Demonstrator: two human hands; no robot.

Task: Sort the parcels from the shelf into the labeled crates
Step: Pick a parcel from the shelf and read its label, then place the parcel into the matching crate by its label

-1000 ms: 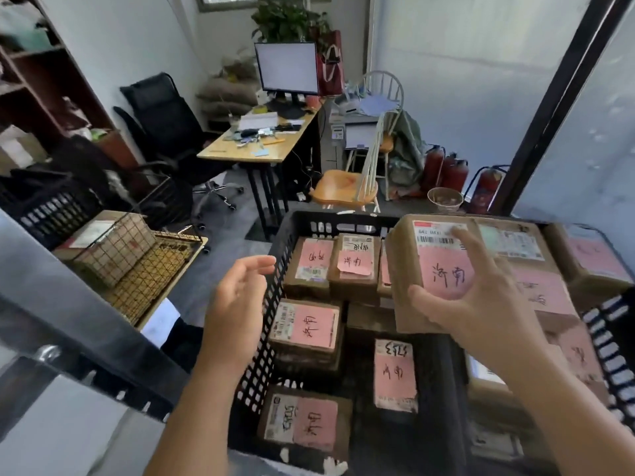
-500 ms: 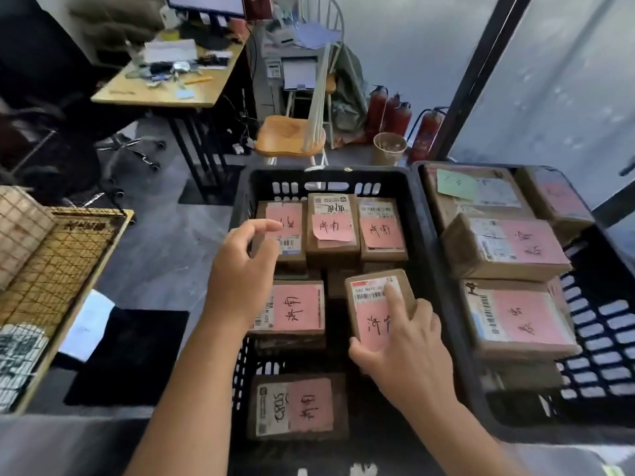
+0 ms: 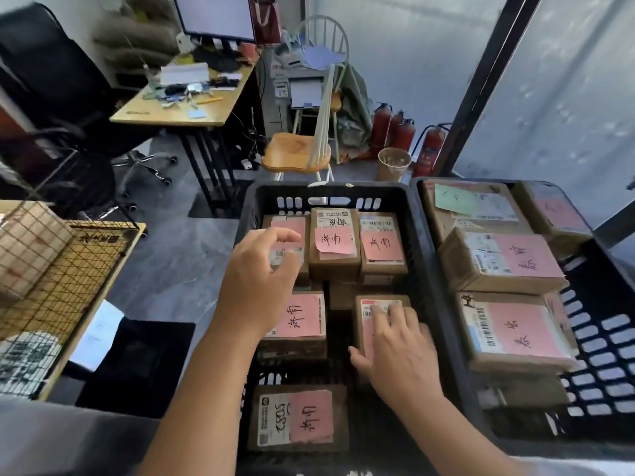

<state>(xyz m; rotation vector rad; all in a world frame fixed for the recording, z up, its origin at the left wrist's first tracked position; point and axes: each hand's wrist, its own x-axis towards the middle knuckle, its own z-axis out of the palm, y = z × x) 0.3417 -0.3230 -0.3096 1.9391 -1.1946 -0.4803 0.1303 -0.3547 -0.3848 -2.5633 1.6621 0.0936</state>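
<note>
A black crate (image 3: 330, 195) in front of me holds several brown parcels with pink labels. My right hand (image 3: 398, 352) lies on top of one small parcel (image 3: 381, 304) at the crate's right side, fingers spread over its label and thumb at its left edge. My left hand (image 3: 257, 280) hovers over the crate's left half with loosely curled fingers and holds nothing. Below it lies another pink-labelled parcel (image 3: 302, 321). A second black crate (image 3: 611, 338) to the right holds larger parcels (image 3: 505, 259).
A wire basket (image 3: 62, 280) on a wooden board sits to the left. Beyond the crates stand a wooden chair (image 3: 297, 152), a desk (image 3: 178, 111) with a monitor, an office chair and red fire extinguishers (image 3: 395, 132). A dark post (image 3: 481, 84) rises behind the right crate.
My right hand has lowered the small parcel from above the crates down into the left crate, where it now lies flat. My left hand stayed hovering over the crate's left side.
</note>
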